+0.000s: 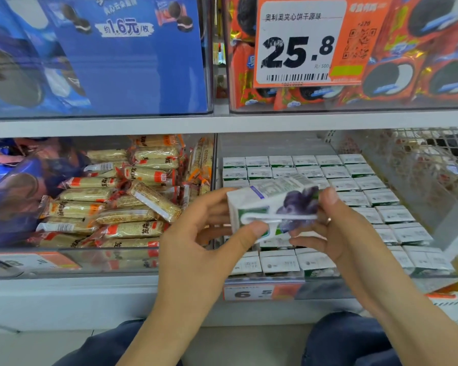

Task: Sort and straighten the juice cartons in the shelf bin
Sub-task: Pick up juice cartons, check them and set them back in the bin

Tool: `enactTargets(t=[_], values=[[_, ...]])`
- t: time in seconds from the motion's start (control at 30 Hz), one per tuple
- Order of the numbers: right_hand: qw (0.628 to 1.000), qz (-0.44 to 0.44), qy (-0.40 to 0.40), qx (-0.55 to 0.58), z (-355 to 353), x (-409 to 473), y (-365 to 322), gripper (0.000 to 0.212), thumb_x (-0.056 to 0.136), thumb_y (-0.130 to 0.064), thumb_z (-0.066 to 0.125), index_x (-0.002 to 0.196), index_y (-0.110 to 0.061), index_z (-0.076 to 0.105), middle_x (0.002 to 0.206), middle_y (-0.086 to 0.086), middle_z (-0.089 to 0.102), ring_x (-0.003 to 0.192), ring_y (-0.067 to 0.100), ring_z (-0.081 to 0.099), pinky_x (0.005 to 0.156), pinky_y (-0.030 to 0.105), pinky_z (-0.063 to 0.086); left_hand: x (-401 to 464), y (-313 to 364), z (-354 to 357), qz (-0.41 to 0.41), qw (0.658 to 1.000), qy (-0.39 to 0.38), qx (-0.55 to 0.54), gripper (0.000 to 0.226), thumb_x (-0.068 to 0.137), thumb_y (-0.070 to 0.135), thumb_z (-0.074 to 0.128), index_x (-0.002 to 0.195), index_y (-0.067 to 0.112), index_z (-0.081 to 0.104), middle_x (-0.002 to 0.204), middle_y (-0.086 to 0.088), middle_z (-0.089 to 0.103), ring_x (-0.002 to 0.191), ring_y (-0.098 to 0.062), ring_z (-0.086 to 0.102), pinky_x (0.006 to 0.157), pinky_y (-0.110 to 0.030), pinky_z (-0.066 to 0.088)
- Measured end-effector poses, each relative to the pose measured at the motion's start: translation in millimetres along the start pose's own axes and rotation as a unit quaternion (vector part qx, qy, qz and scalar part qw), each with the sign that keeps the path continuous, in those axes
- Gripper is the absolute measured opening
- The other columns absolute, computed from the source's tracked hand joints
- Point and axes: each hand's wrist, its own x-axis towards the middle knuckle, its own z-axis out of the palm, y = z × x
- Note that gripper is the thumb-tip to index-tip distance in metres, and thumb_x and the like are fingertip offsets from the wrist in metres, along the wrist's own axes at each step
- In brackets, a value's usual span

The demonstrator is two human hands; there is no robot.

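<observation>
A single juice carton point(274, 207), white with green panels and a purple fruit print, is held on its side above the front half of the shelf bin point(381, 159), tilted so its top end points toward 10 o'clock. A wrapped straw lies along the face turned to the camera. The left hand point(209, 233) takes the carton's 9 o'clock end: its grip is closed on the carton, thumb pressed on the near face by the straw, fingers curled behind. The right hand point(336, 228) takes the 3 o'clock end, its grip also holding the carton, thumb on top and fingers underneath; a ring shows on one finger.

Below and behind the held carton, the bin is filled with rows of cartons point(296, 165) standing upright, tops showing, packed side by side from the back wall to the front edge. A price label point(262, 293) reading 6.5 is fixed to the bin's front at 6 o'clock.

At 9 o'clock, a neighbouring clear bin holds wrapped snack bars point(122, 204) in a loose heap. At 12 o'clock, on the shelf above, a large price tag point(299, 43) reading 25.8 hangs before orange cookie packs point(407, 75), with a blue cookie box point(127, 62) toward 11 o'clock.
</observation>
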Motion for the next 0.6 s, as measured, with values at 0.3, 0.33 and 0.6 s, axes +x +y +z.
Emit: enactTargets(t=[0.3,0.33,0.6], values=[[0.942,-0.127,-0.042,-0.308,3.9,-5.9,-1.7,0.073,0.066,-0.056,0.077,0.129,-0.05,0.041,0.127,-0.031,0.049,0.118,-0.01,0.047,0.094,0.01,0.041,2.3,0.1,-5.0,-0.029,0.999,-0.025,0.031,0.047,0.064,0.037,0.081,0.108,0.045,0.067,0.102,0.017,0.071,0.096,-0.004,0.067,0.076,-0.022,0.055],[0.924,-0.173,-0.053,-0.337,6.9,-6.6,-1.3,0.072,0.07,-0.052,0.077,0.131,-0.051,0.04,0.126,-0.03,0.05,0.12,-0.008,0.045,0.094,0.007,0.037,1.0,-0.6,-4.2,-0.021,0.998,-0.034,0.05,0.05,0.064,0.041,0.078,0.111,0.049,0.064,0.105,0.018,0.07,0.1,-0.006,0.066,0.079,-0.027,0.055],[0.887,-0.256,-0.052,-0.38,14.5,-2.6,1.2,0.045,0.073,-0.041,0.067,0.116,-0.038,0.054,0.107,-0.02,0.055,0.1,-0.005,0.054,0.082,0.006,0.042,0.2,-3.5,-6.8,0.02,0.993,-0.066,0.101,0.049,0.071,0.043,0.076,0.116,0.043,0.056,0.113,0.026,0.062,0.11,0.003,0.058,0.088,-0.013,0.046]])
